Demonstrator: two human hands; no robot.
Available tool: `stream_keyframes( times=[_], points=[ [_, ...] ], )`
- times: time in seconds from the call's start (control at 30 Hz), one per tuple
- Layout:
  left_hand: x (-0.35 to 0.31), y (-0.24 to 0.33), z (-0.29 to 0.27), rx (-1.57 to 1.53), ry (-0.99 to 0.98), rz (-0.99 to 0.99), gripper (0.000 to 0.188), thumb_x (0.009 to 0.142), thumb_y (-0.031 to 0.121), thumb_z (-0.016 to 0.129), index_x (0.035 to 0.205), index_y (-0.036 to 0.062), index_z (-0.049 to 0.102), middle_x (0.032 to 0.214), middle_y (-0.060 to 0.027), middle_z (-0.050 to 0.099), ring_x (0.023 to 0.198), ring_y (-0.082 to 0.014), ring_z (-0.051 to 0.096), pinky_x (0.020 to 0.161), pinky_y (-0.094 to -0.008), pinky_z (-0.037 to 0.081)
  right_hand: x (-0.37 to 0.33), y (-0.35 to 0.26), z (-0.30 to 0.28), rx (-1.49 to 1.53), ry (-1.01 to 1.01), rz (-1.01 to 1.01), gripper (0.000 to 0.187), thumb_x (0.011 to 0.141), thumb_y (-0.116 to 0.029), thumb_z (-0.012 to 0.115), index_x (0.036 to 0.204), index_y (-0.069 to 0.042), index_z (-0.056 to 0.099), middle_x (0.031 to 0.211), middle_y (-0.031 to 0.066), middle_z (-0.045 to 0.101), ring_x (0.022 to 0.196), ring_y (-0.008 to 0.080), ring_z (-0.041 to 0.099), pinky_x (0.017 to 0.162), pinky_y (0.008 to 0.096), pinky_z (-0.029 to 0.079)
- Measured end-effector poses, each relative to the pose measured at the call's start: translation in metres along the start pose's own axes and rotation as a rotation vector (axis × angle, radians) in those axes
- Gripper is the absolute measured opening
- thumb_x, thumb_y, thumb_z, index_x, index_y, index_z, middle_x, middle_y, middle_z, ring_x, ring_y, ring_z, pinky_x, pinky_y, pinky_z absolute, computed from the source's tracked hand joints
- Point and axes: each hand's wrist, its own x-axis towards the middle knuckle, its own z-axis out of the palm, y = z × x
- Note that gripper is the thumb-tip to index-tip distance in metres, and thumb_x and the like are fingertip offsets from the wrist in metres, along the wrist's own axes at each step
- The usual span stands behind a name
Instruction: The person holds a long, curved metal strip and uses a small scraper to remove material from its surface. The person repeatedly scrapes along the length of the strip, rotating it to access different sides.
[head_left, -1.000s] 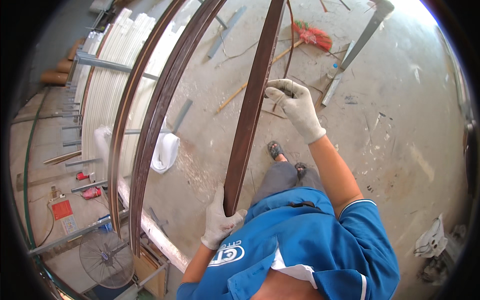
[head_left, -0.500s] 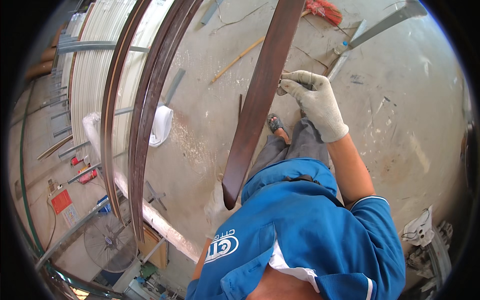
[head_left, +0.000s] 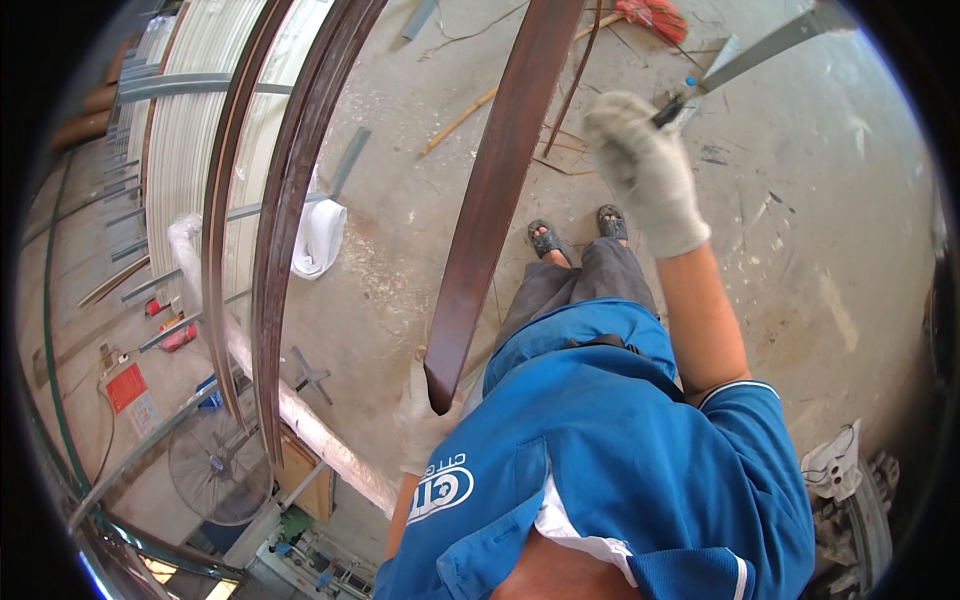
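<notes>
We found a worker in a blue shirt (head_left: 620,440) standing on a grey floor (head_left: 780,300), a long dark-brown board (head_left: 497,190) slanting ahead, its near end just beside the shirt and its far end beyond our view. The gloved left hand (head_left: 422,430) was wrapped around that near end, most of its fingers hidden from us. The gloved right hand (head_left: 648,175), blurred, was curled around a small dark object (head_left: 668,112) we could not identify, apart from the board and to its right. We judged the board stiff but fairly light, liable to sway at its far end; its smooth face looked slippery and easily scratched. The long edges seemed the safest hold, one hand near the end, another farther up for balance, with care at the end's corners. To the left, we saw open room stop at several brown strips (head_left: 283,210) crossing grey metal bars (head_left: 180,88). To the right, the floor offered wider space below a grey beam (head_left: 770,52), though a thin strip (head_left: 573,90) ran close beside the board's right edge.
</notes>
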Motion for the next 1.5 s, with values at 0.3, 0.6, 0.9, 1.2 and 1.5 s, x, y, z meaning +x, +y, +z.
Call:
stream_keyframes(
  times=[0.3, 0.6, 0.9, 1.2, 1.5],
  points=[
    [0.008, 0.010, -0.026, -0.138, -0.021, 0.022, 0.080, 0.073, 0.008, 0.076, 0.147, 0.0024, 0.046, 0.110, -0.0230, 0.068, 0.096, -0.0364, 0.071, 0.082, -0.0382, 0.056, 0.004, 0.031, -0.002, -0.326, -0.022, -0.270, 0.014, 0.095, -0.008, 0.071, 0.109, -0.003, 0.074, 0.090, -0.0044, 0.070, 0.073, -0.0004, 0.052, 0.064, 0.0177, 0.043],
    [0.005, 0.014, -0.026, -0.141, -0.037, -0.095, 0.083, 0.072, 0.008, 0.077, 0.148, 0.0032, 0.045, 0.109, -0.0241, 0.068, 0.092, -0.0386, 0.070, 0.079, -0.0420, 0.056, 0.010, 0.034, 0.013, -0.696, 0.034, -0.703, 0.036, 0.077, 0.010, 0.071, 0.111, -0.005, 0.074, 0.098, 0.0086, 0.075, 0.083, 0.0121, 0.071, 0.074, 0.0264, 0.055],
    [0.005, 0.022, -0.027, -0.058, 0.051, -0.002, 0.080, 0.072, 0.008, 0.076, 0.147, 0.0033, 0.048, 0.110, -0.0255, 0.068, 0.096, -0.0411, 0.071, 0.081, -0.0425, 0.056, 0.011, 0.037, 0.020, -1.074, 0.100, -0.858, 0.032, 0.068, 0.010, 0.071, 0.097, -0.005, 0.069, 0.088, 0.0079, 0.070, 0.070, 0.0200, 0.067, 0.064, 0.0291, 0.054],
    [0.012, 0.016, -0.029, -0.170, 0.003, -0.064, 0.080, 0.072, 0.005, 0.079, 0.146, 0.0039, 0.049, 0.113, -0.0257, 0.068, 0.098, -0.0393, 0.071, 0.082, -0.0405, 0.057, 0.034, 0.016, -0.011, -0.613, 0.158, -0.569, 0.029, 0.077, 0.002, 0.078, 0.105, -0.005, 0.074, 0.096, 0.0079, 0.076, 0.086, 0.0108, 0.072, 0.076, 0.0274, 0.057],
    [0.013, 0.027, -0.032, -0.129, 0.019, -0.055, 0.077, 0.073, 0.005, 0.077, 0.146, 0.0050, 0.049, 0.114, -0.0255, 0.068, 0.102, -0.0402, 0.071, 0.085, -0.0409, 0.056, 0.036, 0.037, 0.017, -0.777, 0.146, -0.647, 0.017, 0.088, 0.000, 0.075, 0.104, -0.002, 0.075, 0.085, -0.0010, 0.072, 0.077, 0.0039, 0.062, 0.071, 0.0234, 0.053]
  ],
)
